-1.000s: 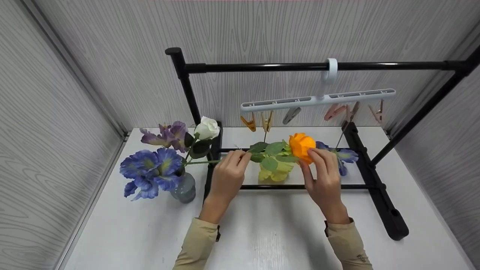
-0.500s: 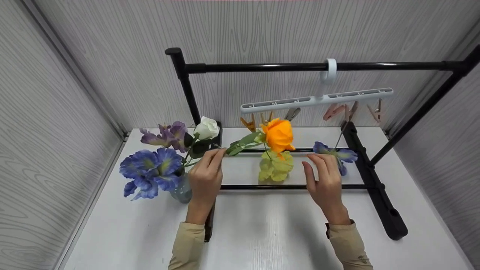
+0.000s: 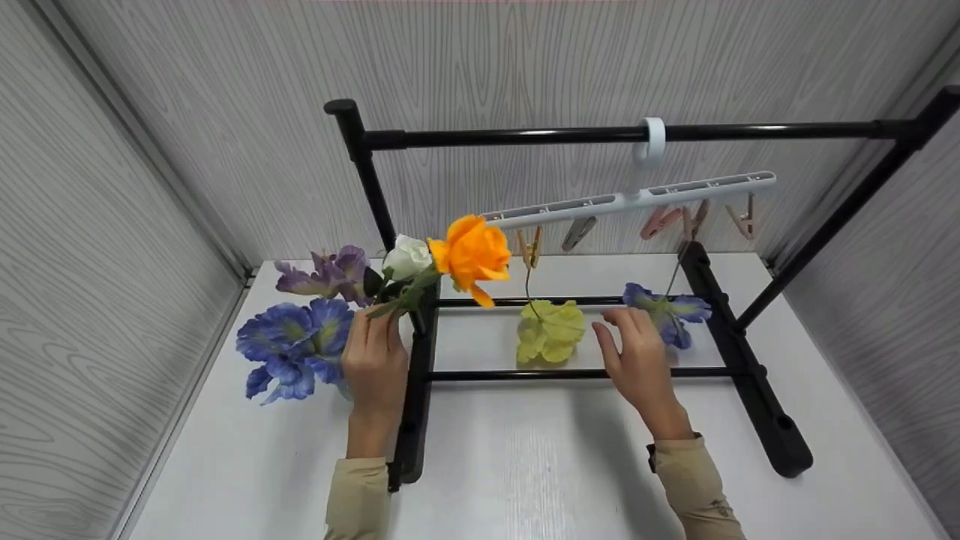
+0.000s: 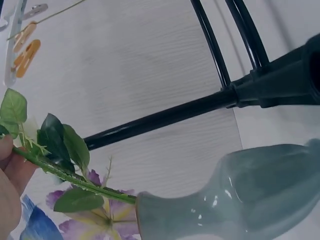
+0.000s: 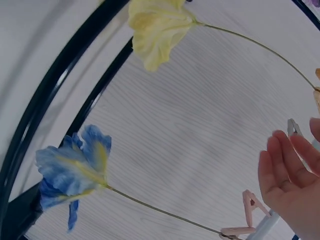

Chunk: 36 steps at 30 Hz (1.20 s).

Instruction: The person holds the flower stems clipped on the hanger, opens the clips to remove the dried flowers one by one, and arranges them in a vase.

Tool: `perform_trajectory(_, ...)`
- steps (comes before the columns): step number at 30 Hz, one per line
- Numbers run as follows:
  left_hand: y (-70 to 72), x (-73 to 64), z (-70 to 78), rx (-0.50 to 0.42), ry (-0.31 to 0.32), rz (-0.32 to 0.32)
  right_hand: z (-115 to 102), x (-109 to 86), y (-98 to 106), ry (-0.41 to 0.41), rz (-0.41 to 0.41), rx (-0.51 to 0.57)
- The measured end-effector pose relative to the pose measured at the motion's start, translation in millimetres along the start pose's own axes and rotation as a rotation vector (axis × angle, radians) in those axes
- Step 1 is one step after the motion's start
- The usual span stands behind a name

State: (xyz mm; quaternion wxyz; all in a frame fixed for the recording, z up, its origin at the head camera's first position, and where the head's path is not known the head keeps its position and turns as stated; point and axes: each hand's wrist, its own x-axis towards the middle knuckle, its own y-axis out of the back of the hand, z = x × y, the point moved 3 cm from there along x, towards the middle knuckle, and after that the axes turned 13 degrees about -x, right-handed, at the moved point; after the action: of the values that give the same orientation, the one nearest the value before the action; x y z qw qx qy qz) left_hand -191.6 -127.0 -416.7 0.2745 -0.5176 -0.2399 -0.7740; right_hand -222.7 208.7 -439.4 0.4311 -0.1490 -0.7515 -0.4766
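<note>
Left hand [image 3: 375,367] pinching orange rose [image 3: 474,251]; right hand [image 3: 637,360] hovering, fingers loose; leaves [image 3: 409,292] (crowding white rose [image 3: 407,257]) possibly snagging, tipping vase [image 4: 260,192].

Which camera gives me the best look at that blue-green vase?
The left wrist view: the vase looms large at lower right, nothing blocking its neck and most of its body, though the picture's edge crops it. The head view shows little, mostly hidden behind the left hand. The right wrist view doesn't show it.
</note>
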Motion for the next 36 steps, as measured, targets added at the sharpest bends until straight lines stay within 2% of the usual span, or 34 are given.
perform_trajectory(7, 9.0, -3.9, -9.5, 0.075, 0.107, -0.022, -1, -4.5, -23, -0.041, -0.088, 0.032)
perform_trajectory(15, 12.7, -11.1, -17.4, 0.14, 0.143, -0.059, -18, 1.7, -51, -0.129, -0.206, 0.168)
perform_trajectory(24, 9.9, -19.2, -22.7, 0.184, 0.131, -0.103, -34, 10.0, -81, -0.255, -0.217, 0.326)
perform_trajectory(28, 11.8, -20.8, -25.3, 0.181, 0.157, -0.082, -38, 13.4, -94, -0.318, -0.231, 0.393)
perform_trajectory(32, 14.7, -24.6, -25.6, 0.182, 0.189, -0.041, -41, 13.0, -108, -0.339, -0.238, 0.413)
perform_trajectory(36, 16.0, -29.1, -21.4, 0.237, 0.156, -0.039, -42, 8.7, -117, -0.345, -0.22, 0.412)
